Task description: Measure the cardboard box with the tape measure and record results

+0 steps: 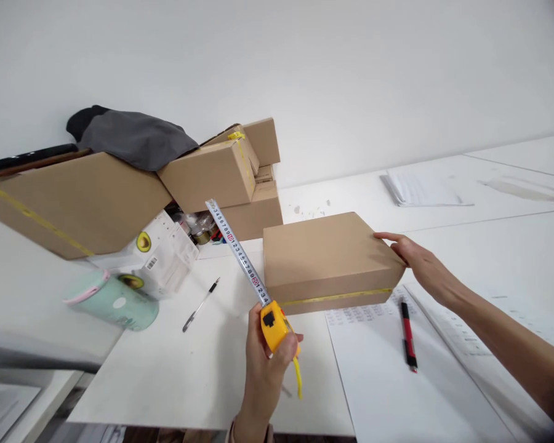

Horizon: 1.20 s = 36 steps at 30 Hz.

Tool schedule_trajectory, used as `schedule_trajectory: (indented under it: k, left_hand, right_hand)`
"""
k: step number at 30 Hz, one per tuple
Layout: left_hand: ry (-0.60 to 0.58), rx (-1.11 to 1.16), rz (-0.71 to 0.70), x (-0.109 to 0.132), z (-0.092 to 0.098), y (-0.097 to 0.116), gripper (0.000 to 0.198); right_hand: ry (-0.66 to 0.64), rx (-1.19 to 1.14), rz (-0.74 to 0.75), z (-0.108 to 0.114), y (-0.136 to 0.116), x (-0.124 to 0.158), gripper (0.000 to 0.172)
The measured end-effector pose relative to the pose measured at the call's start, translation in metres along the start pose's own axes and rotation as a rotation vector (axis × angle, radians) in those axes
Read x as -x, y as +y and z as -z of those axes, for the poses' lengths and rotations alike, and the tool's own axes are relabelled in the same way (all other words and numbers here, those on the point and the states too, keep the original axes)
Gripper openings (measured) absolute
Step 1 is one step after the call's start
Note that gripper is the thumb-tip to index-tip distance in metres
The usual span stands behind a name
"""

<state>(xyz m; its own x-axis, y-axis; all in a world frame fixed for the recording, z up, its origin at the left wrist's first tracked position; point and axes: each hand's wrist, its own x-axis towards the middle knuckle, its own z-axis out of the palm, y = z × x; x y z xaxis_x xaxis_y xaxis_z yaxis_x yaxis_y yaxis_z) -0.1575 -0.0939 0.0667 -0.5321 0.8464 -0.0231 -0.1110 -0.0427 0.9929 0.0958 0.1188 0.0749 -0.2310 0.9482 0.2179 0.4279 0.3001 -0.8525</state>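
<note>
My left hand (268,357) is wrapped round a yellow tape measure (276,325), its thumb on the near side of the case. A length of silver blade (239,253) sticks out of it, pointing up and to the left, and a yellow strap hangs below. Just right of the blade is a closed brown cardboard box (325,255) with yellow tape along its side. My right hand (418,261) grips the right end of this box, index finger on the top edge and the other fingers partly hidden behind the corner.
Stacked cardboard boxes (207,175) with a dark grey cloth (136,135) stand back left. Near them are a white avocado-print box (166,255) and a mint-green container (115,301). A clear pen (200,306), a red pen (409,338) and paper sheets (388,381) lie on the white table (166,375).
</note>
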Motion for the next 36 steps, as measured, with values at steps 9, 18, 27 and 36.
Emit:
schedule_trajectory:
  k: [9,18,27,36]
  left_hand:
    - [-0.113,0.084,-0.180,-0.029,0.011,0.053,0.056]
    - [-0.252,0.054,-0.032,0.017,-0.010,0.041,0.087]
    - [-0.509,0.254,0.651,0.049,-0.054,-0.044,0.058]
    - [-0.487,0.243,0.716,0.060,-0.059,-0.071,0.055]
  right_hand:
    - [-0.001,-0.113,-0.193,0.018,-0.064,-0.011,0.051]
    - [0.173,0.135,0.378,-0.003,-0.061,-0.035,0.030]
    - [0.180,0.457,0.648,-0.015,-0.071,-0.045,0.039]
    - [0.134,0.623,0.788,-0.018,-0.063,-0.058,0.055]
